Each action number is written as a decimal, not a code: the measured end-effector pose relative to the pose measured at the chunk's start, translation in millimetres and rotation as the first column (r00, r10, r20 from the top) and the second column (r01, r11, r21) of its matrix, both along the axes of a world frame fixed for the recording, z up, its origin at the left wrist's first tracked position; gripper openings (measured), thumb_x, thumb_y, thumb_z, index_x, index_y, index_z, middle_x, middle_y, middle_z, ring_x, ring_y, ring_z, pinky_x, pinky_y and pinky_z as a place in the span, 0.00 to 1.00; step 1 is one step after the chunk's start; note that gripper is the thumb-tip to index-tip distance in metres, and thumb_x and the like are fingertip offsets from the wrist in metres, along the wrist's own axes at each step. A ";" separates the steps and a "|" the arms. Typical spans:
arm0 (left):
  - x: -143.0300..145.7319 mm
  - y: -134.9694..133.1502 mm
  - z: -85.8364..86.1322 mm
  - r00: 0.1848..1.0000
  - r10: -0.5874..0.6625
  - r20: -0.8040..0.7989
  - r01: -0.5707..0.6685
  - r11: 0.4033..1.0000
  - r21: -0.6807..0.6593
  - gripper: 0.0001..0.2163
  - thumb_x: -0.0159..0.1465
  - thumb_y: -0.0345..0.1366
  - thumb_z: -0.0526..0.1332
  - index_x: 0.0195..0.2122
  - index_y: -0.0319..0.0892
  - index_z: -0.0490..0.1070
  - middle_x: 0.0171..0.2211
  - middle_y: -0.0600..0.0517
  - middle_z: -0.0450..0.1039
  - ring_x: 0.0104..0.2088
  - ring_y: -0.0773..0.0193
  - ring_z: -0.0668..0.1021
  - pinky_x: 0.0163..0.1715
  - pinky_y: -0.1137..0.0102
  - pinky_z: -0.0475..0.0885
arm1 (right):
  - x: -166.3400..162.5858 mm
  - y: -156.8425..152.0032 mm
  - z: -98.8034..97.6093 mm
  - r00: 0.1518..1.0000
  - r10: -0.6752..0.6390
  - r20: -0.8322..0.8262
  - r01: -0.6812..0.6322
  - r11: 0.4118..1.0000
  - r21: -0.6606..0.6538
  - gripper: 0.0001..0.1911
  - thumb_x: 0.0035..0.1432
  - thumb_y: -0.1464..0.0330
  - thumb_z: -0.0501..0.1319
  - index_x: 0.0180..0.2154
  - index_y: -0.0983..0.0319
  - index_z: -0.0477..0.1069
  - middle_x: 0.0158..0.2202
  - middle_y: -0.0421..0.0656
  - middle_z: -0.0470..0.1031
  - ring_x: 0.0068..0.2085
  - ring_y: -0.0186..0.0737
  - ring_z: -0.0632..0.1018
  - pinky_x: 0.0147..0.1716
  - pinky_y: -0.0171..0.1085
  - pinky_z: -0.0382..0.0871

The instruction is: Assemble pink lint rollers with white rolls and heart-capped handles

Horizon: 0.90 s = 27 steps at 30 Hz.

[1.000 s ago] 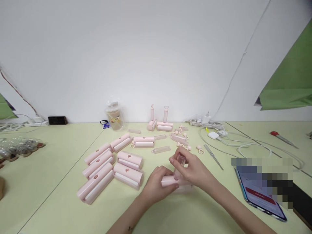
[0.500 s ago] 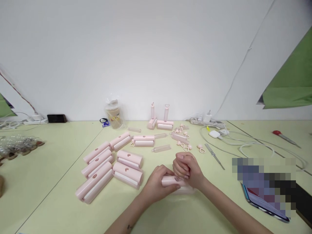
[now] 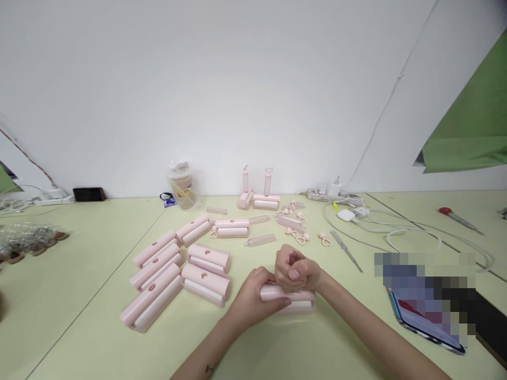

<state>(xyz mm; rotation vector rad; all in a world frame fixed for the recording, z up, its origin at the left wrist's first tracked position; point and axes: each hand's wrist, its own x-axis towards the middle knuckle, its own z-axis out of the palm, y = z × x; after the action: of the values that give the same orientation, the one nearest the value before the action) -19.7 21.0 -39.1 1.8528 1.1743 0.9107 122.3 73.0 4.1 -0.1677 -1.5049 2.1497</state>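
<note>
A pink lint roller with a white strip along its front lies on the table before me. My left hand grips its left end, thumb along the front and fingers behind. Closed in a fist, my right hand rests over the roller's top, hiding the middle of it. Whatever is inside that fist, if anything, is hidden. Beyond my hands lie clear handle tubes and small pink heart-loop caps. To the left are several similar pink rollers, each with a hole in its top.
A screwdriver lies to the right, with white cables behind it. A phone sits at the right front, partly blurred out. Toward the wall stand a bagged drink cup and two upright handles beside pink rollers.
My right fist has turned and shifted slightly left over the roller, and more of the white strip shows. My left hand keeps its hold. The whole view has shifted slightly.
</note>
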 end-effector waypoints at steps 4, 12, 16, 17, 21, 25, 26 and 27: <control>0.1 -0.7 0.9 1.000 0.010 -0.003 -0.010 1.000 -0.013 0.11 0.50 0.36 0.65 0.35 0.42 0.70 0.34 0.52 0.69 0.37 0.58 0.72 0.38 0.66 0.67 | -1.3 8.1 -5.7 0.999 0.041 -0.006 -0.041 0.999 0.013 0.25 0.38 0.60 0.63 0.06 0.60 0.50 0.04 0.31 0.50 0.07 0.23 0.50 0.06 0.27 0.46; -0.7 -1.7 0.0 1.000 0.007 -0.003 -0.007 0.999 0.034 0.11 0.50 0.35 0.65 0.35 0.43 0.69 0.36 0.52 0.70 0.40 0.59 0.72 0.41 0.68 0.66 | 8.7 -9.8 7.7 0.875 -0.477 -0.078 0.483 0.870 0.100 0.15 0.45 0.61 0.67 0.23 0.61 0.63 0.22 0.36 0.69 0.25 0.31 0.71 0.29 0.32 0.66; -0.6 -2.0 -0.5 1.000 0.002 -0.004 -0.002 0.998 0.060 0.10 0.50 0.34 0.65 0.34 0.44 0.69 0.35 0.53 0.69 0.39 0.60 0.72 0.40 0.68 0.66 | 9.3 -29.7 13.3 0.782 -0.622 -0.035 0.622 0.777 0.095 0.09 0.55 0.64 0.60 0.26 0.62 0.66 0.23 0.38 0.68 0.26 0.33 0.70 0.29 0.33 0.66; -0.5 -2.1 -0.4 1.000 0.002 -0.001 -0.002 0.998 0.060 0.10 0.50 0.34 0.65 0.34 0.43 0.68 0.34 0.53 0.69 0.38 0.60 0.72 0.40 0.68 0.66 | 5.8 -34.2 12.7 0.761 -0.648 -0.033 0.648 0.758 0.074 0.11 0.56 0.62 0.59 0.26 0.62 0.65 0.21 0.37 0.66 0.23 0.32 0.69 0.25 0.32 0.65; -0.3 -2.7 0.8 1.000 -0.005 0.003 0.005 0.999 0.046 0.09 0.51 0.35 0.64 0.34 0.43 0.69 0.34 0.52 0.69 0.38 0.60 0.72 0.39 0.68 0.66 | -11.4 -43.1 5.9 0.632 -0.773 -0.062 0.774 0.633 -0.014 0.22 0.57 0.59 0.56 0.16 0.60 0.54 0.11 0.30 0.52 0.13 0.26 0.54 0.11 0.28 0.52; 0.0 -2.9 1.4 1.000 -0.010 -0.006 0.010 1.000 0.027 0.10 0.51 0.34 0.64 0.35 0.43 0.69 0.34 0.52 0.69 0.38 0.60 0.72 0.38 0.69 0.66 | -16.1 -35.1 4.8 0.634 -0.773 -0.038 0.771 0.635 -0.043 0.23 0.55 0.65 0.55 0.13 0.59 0.48 0.08 0.29 0.47 0.11 0.24 0.49 0.08 0.27 0.46; 0.0 -2.9 1.3 1.000 -0.009 -0.006 0.009 1.000 0.026 0.10 0.50 0.34 0.64 0.34 0.42 0.69 0.34 0.52 0.69 0.38 0.60 0.72 0.38 0.69 0.66 | -15.5 -31.7 5.9 0.663 -0.748 -0.028 0.747 0.664 -0.044 0.22 0.54 0.66 0.55 0.13 0.59 0.48 0.08 0.28 0.47 0.10 0.24 0.48 0.08 0.27 0.45; 0.0 -2.7 1.2 1.000 -0.008 -0.006 0.008 1.000 0.025 0.10 0.50 0.34 0.64 0.34 0.42 0.69 0.34 0.52 0.69 0.38 0.60 0.72 0.38 0.69 0.66 | -14.7 -28.2 7.2 0.699 -0.715 -0.017 0.714 0.699 -0.039 0.21 0.53 0.66 0.54 0.13 0.59 0.48 0.08 0.28 0.46 0.10 0.24 0.47 0.07 0.27 0.44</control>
<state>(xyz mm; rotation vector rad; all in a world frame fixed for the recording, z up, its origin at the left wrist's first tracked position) -19.7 18.3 -37.9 1.8795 1.1627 0.9198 107.6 44.8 11.4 -0.6225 -1.1155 1.5160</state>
